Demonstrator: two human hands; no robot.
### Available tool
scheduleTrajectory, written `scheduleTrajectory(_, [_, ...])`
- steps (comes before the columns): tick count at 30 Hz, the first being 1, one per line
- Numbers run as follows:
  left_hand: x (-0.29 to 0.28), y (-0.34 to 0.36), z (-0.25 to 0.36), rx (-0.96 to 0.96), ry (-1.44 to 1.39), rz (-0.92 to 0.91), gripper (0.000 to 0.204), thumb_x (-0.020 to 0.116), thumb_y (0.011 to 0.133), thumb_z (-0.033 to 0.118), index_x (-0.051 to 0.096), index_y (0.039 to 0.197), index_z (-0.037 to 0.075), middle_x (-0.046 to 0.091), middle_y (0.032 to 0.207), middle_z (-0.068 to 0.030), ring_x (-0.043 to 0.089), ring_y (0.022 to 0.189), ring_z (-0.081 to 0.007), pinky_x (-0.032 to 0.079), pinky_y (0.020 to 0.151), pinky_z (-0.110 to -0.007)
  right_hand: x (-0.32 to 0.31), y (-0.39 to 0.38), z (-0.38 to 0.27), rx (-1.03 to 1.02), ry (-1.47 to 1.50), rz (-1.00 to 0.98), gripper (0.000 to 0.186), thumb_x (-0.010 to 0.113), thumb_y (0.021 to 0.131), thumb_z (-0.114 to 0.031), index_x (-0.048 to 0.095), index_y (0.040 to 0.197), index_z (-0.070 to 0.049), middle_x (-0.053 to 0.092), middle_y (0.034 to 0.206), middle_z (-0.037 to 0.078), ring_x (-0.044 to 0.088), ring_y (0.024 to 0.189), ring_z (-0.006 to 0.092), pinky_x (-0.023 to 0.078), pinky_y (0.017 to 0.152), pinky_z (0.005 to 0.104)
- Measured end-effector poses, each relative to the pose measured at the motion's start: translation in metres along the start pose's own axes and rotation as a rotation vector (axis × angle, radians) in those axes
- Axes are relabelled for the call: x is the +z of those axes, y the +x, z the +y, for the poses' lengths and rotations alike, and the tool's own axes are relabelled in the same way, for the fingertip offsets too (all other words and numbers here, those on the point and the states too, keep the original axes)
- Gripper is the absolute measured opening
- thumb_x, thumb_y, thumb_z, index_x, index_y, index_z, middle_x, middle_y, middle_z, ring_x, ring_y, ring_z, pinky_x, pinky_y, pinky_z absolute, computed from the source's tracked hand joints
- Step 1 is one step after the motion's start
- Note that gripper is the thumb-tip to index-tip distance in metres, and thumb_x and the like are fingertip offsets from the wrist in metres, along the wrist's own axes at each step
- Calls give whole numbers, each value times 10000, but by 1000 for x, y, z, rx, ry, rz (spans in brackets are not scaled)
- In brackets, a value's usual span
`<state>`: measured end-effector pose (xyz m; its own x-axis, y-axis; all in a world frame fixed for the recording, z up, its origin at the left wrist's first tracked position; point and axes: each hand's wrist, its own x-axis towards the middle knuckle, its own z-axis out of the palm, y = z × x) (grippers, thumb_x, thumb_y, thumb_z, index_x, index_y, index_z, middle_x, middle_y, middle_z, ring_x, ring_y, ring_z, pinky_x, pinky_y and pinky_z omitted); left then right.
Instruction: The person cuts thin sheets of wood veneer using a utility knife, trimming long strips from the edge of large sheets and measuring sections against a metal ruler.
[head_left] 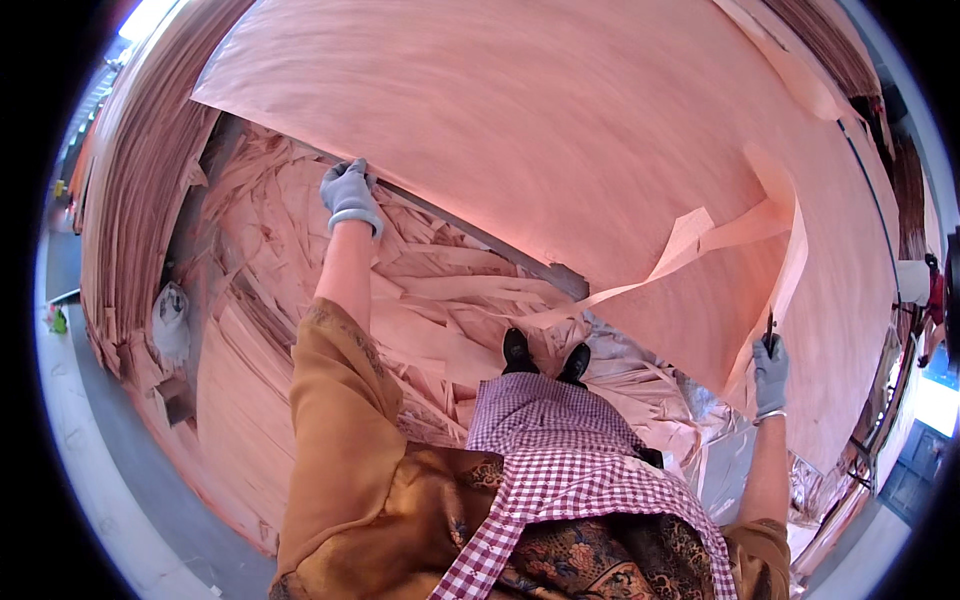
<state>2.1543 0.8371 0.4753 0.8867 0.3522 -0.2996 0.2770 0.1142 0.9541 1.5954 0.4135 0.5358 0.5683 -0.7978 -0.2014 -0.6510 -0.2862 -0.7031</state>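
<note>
A large sheet of pinkish wood veneer (520, 120) spreads across the far side, its near edge running diagonally in front of me. My left hand (349, 193), in a grey glove, is closed on that near edge. At the right, my right hand (770, 375), also gloved, is closed around a slim dark tool (769, 328), possibly a knife; its kind is partly hidden by the fingers. The tool is beside the sheet's right part. A long curled veneer strip (795, 250) rises next to it and loops over the sheet.
Torn veneer scraps (440, 290) cover the floor around my dark shoes (517, 350). A tall veneer stack (140, 200) stands at the left, with a clear plastic bag (171, 325) near its base. More stacked veneer (910, 200) is at the far right.
</note>
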Motion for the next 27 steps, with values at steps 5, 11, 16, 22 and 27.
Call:
scheduleTrajectory(5, [4, 6, -5, 72, -10, -40, 164, 674, 791, -13, 548, 895, 3, 609, 786, -69, 560, 530, -134, 493, 480, -234, 25, -14, -9, 27, 73, 55, 159, 598, 892, -150, 499, 815, -54, 431, 723, -32, 381, 662, 78, 357, 569, 252])
scheduleTrajectory(11, [-13, 20, -7, 397, 287, 18, 303, 685, 786, 37, 553, 1057, 5, 586, 996, -142, 600, 831, -193, 511, 715, -353, 30, -13, -23, 38, 162, 37, 152, 601, 891, -146, 499, 819, -59, 432, 729, -40, 380, 676, 61, 351, 584, 228])
scheduleTrajectory(16, [-23, -58, -13, 1260, 1097, -154, 465, 650, 814, 188, 529, 1255, 106, 487, 1290, -193, 473, 1185, -318, 386, 974, -443, 17, -18, -17, -83, 13, 56, 109, 606, 879, -122, 551, 885, -28, 480, 757, -27, 414, 670, 62, 376, 581, 232])
scheduleTrajectory(22, [-15, -124, -9, 1285, 1292, -398, 452, 631, 815, 302, 561, 1216, 104, 506, 1280, -177, 476, 1178, -347, 355, 988, -445, 2, -42, -116, -284, -146, -65, 167, 609, 856, -82, 605, 1006, -7, 611, 856, 47, 524, 707, 94, 448, 639, 237])
scheduleTrajectory(27, [45, -271, -27, 1237, 867, -845, 363, 661, 781, 273, 607, 1079, 73, 552, 1185, -138, 504, 1113, -334, 379, 936, -475, -26, -60, -153, -315, -70, -235, 198, 610, 839, -40, 607, 1032, 2, 650, 917, 75, 586, 811, 96, 479, 728, 247])
